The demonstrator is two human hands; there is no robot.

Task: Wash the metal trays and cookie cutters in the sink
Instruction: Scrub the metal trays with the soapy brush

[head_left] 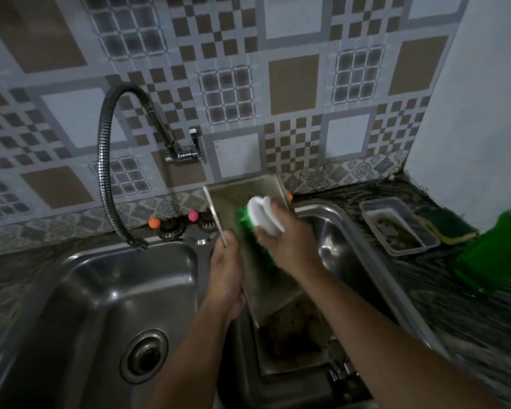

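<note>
No readable text

No word, label, brand or number can be read anywhere; the green bottle (496,255) right of the hands is too blurred to tell.

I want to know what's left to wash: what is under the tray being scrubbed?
Under the tilted metal tray, in the right basin, lies another dirty tray with dark metal pieces beside it. The held tray and the arms cover the rest.
</note>
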